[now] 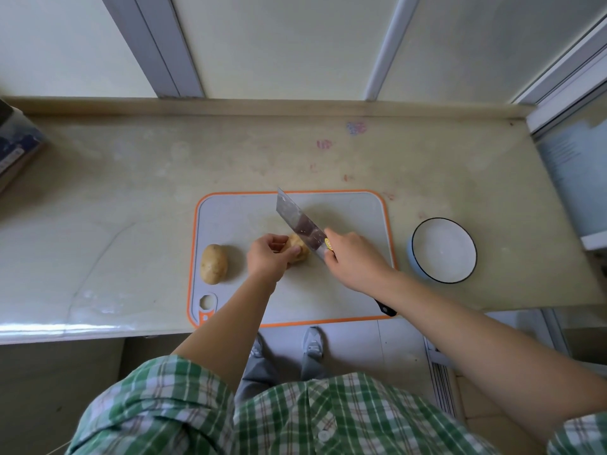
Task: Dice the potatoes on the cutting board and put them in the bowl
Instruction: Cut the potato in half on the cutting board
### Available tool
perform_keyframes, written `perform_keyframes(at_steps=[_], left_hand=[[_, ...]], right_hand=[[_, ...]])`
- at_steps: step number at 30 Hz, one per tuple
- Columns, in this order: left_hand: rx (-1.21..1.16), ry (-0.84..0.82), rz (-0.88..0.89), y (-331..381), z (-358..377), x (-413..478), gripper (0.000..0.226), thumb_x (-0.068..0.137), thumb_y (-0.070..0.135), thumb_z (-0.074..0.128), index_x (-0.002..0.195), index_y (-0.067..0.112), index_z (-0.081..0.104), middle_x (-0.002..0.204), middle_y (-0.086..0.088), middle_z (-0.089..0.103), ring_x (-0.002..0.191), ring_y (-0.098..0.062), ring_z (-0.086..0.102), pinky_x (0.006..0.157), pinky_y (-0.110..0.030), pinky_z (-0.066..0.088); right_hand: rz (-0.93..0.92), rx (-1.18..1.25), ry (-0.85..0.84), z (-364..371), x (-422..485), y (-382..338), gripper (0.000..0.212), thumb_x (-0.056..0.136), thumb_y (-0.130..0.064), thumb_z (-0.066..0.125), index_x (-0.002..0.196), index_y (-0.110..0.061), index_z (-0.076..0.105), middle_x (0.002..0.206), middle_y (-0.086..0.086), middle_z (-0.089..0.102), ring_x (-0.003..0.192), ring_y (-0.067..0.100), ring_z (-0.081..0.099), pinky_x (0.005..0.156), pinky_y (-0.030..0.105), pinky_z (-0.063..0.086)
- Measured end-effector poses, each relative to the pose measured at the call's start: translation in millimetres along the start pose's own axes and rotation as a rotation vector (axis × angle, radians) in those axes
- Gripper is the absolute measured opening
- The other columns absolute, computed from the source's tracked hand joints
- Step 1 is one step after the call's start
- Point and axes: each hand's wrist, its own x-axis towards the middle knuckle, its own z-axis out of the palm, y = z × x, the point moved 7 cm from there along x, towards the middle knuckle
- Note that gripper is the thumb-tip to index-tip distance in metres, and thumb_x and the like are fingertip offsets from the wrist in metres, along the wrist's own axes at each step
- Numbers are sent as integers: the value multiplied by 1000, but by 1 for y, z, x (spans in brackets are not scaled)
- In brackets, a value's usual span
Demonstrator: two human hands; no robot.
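On the counter (131, 192), mid cutting board (345, 290), the left hand (266, 257) pinches a potato (300, 246) while the right hand (351, 257) grips the knife (297, 221) over it; fingertips (295, 250) should be tucked and the cut come straight down.

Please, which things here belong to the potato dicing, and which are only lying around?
For the job: cutting board; knife in the right hand; potato held by the left hand; second potato on the board; empty bowl beside the board.
Lying about: dark box at the left edge of the counter; coloured marks on it.
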Motion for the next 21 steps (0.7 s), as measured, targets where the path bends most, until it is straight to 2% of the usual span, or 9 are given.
perform_keyframes(at_steps=[3,6,8,12,21], left_hand=[[2,3,0,0,-1,1,29,78,8,78,104,6,65,94,-10,65,83,-26,64,78,-50,58],[6,13,13,-1,-2,2,29,76,8,80,102,6,66,97,-13,67,92,-31,67,77,-48,58],[-1,12,13,-2,-2,2,29,76,7,80,101,5,66,94,-10,67,91,-31,67,78,-46,59],[-28,-3,10,-1,-1,2,25,77,4,79,98,5,65,84,-3,63,83,-25,64,80,-43,58],[-30,-24,4,-2,-3,6,23,77,6,79,96,6,66,88,-5,64,93,-31,67,78,-45,59]], right_hand=[[-4,-2,-18,0,-2,1,10,93,-14,41,88,-13,33,70,8,41,65,33,38,57,34,26],[-1,-21,-40,1,-2,2,11,94,-14,41,87,-12,32,71,8,41,66,32,38,57,34,26],[8,-29,-56,4,1,0,11,95,-15,41,88,-13,32,75,10,45,68,32,41,59,33,28],[24,-16,-65,14,12,-4,5,95,-15,43,96,-10,42,91,19,60,82,39,57,61,34,32],[50,-52,-37,49,30,-3,10,96,-11,40,106,-8,41,98,19,63,90,42,60,60,37,33]])
